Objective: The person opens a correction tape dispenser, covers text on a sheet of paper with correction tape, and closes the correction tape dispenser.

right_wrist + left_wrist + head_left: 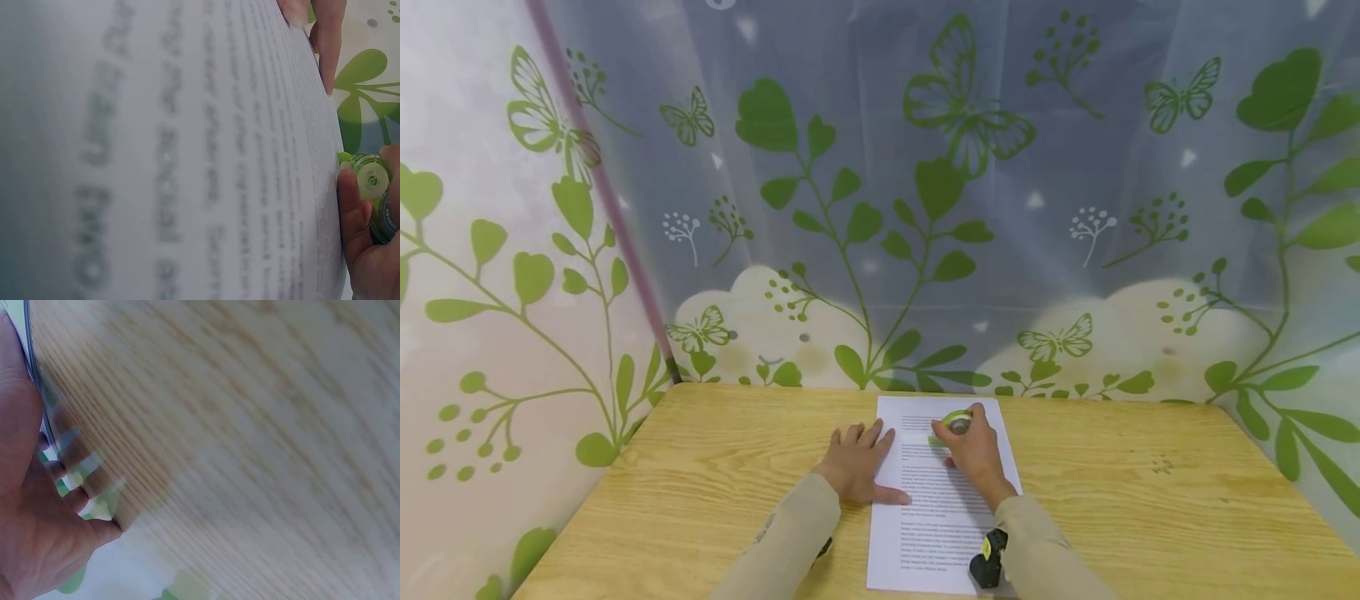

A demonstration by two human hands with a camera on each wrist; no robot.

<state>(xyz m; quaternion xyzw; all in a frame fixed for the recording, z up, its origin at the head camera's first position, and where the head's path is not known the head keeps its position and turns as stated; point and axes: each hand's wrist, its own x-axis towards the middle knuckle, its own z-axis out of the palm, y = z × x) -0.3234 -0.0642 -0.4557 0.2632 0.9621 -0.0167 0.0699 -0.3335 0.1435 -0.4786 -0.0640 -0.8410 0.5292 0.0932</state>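
Lower centre of the head view: left hand (856, 463) lies flat, fingers spread, on the printed sheet (942, 533)'s left edge. Right hand (974, 450) curls around a green correction-tape dispenser (955, 422), its tip pressed against the upper text lines. Sheet's long axis runs away from the person on the wooden table (1150, 500).

Soft, even daylight glows through the translucent curtain (880, 167) beyond the hands; shadows stay faint. The head view is sharp, bending slightly at its edges. Both wrist views blur heavily: wood grain smears, and printed text (169, 156) nearest the lens dissolves.
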